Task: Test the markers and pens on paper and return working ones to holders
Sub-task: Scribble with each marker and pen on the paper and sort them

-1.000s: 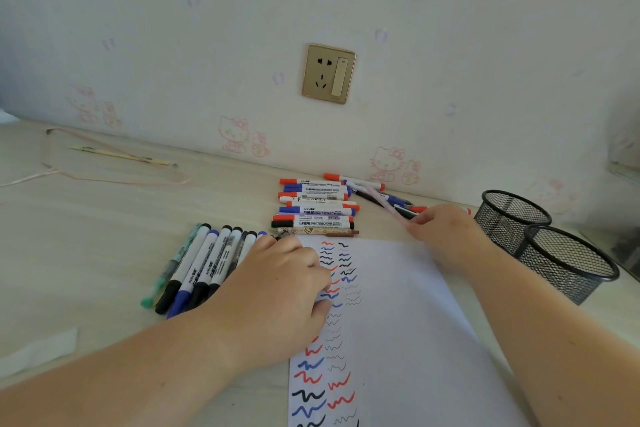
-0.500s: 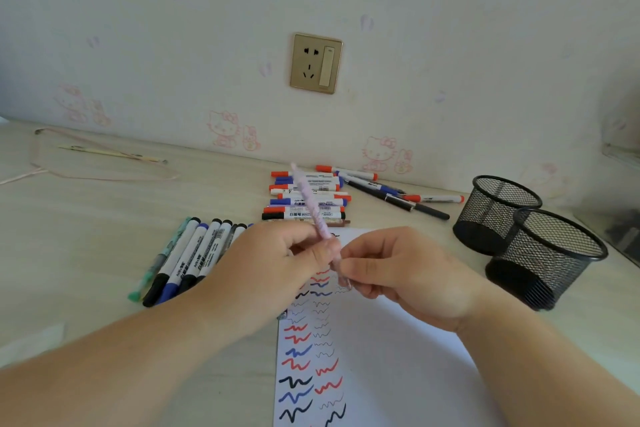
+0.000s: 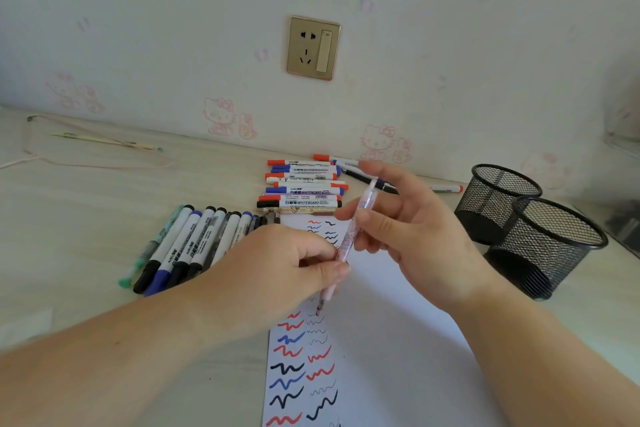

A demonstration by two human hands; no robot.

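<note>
A thin pink pen stands tilted over the white paper, its tip down just above a column of thin squiggles. My left hand pinches the pen's lower barrel. The thumb and fingertips of my right hand close lightly on its upper barrel. Red, blue and black test squiggles run down the paper's left side. Two black mesh holders stand at the right. A row of capped markers lies left of the paper.
A stack of whiteboard markers lies beyond the paper, with loose pens and a red-capped marker near the wall. A pink cord and a thin stick lie far left. A gold wall socket is above.
My right hand picked the pink pen from the pile by the wall and brought it over the paper. My left hand left the paper and took the barrel; the pen now points tip down.
</note>
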